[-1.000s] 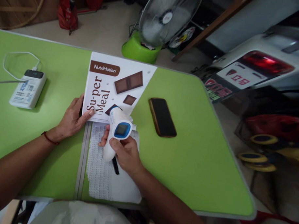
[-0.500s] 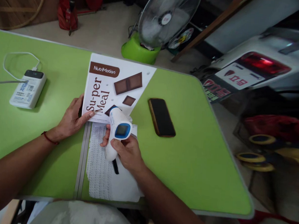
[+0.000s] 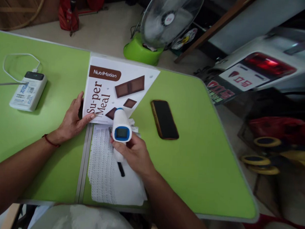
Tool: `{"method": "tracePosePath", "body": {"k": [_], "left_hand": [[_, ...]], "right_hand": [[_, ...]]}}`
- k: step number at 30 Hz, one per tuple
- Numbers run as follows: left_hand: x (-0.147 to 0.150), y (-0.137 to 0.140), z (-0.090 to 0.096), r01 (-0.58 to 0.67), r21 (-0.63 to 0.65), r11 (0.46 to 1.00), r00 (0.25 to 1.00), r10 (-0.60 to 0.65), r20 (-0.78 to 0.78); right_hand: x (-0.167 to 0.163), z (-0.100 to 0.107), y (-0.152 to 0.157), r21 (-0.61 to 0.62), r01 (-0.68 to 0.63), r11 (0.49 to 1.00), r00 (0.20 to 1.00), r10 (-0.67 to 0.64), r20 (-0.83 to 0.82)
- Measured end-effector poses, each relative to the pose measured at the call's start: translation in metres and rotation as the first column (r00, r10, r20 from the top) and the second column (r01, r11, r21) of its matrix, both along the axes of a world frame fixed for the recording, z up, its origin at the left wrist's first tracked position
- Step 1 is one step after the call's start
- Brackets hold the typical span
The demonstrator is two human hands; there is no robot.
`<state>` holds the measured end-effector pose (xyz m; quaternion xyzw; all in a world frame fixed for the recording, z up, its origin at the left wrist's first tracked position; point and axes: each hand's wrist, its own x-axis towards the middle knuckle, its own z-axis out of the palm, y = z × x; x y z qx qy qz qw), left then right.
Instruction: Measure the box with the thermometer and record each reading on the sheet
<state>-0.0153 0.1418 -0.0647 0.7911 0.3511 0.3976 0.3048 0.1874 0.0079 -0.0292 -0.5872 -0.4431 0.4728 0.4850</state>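
A white box (image 3: pixel 101 71) with "NutriMotion Su-per Meal" and brown chocolate pieces printed on it stands tilted on the green table. My left hand (image 3: pixel 73 116) grips its lower left corner, thumb on the front face, the other fingers partly hidden beside and behind it. In my right hand (image 3: pixel 133 152) is a white infrared thermometer (image 3: pixel 121 120) with a blue-rimmed screen, held by the handle. Its front end points toward the box's lower part. Under it lie sheets of paper (image 3: pixel 102 173) covered in small writing, with a black strip-like object (image 3: pixel 121 169) on them.
A smartphone (image 3: pixel 164 119) lies on the green table (image 3: pixel 203 169), right of the box. At left is a white power bank (image 3: pixel 28 91) with a cable. Past the far edge stand a fan (image 3: pixel 168 20) on a green tub (image 3: pixel 142 50) and, to the right, a scooter (image 3: pixel 264 68).
My right hand has turned the thermometer more upright, its screen now facing me squarely and slightly lower. The box has tilted a little, its top edge now showing. My left hand stays on the corner.
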Motion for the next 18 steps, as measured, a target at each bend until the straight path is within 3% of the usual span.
{"method": "tracePosePath", "body": {"k": [4,8,12,15,18], "left_hand": [[0.002,0.004,0.001,-0.019,-0.043,0.999,0.997,0.022,0.074],[0.004,0.005,0.003,-0.008,-0.079,0.997,0.995,0.016,0.098],[0.006,0.005,0.004,-0.005,-0.059,0.998,0.999,0.008,0.051],[0.007,0.005,0.004,0.006,-0.037,0.999,1.000,-0.006,-0.015],[0.009,0.005,0.005,0.007,0.001,1.000,0.997,-0.007,-0.074]], "right_hand": [[0.028,0.012,0.002,-0.044,-0.039,0.998,0.976,0.048,0.213],[0.049,0.017,0.000,-0.055,-0.083,0.995,0.885,0.098,0.455],[0.062,0.008,-0.004,-0.118,-0.057,0.991,0.695,0.124,0.708],[0.069,-0.007,-0.004,-0.067,0.029,0.997,0.520,0.043,0.853],[0.074,-0.017,-0.003,-0.034,0.067,0.997,0.419,0.003,0.908]]}}
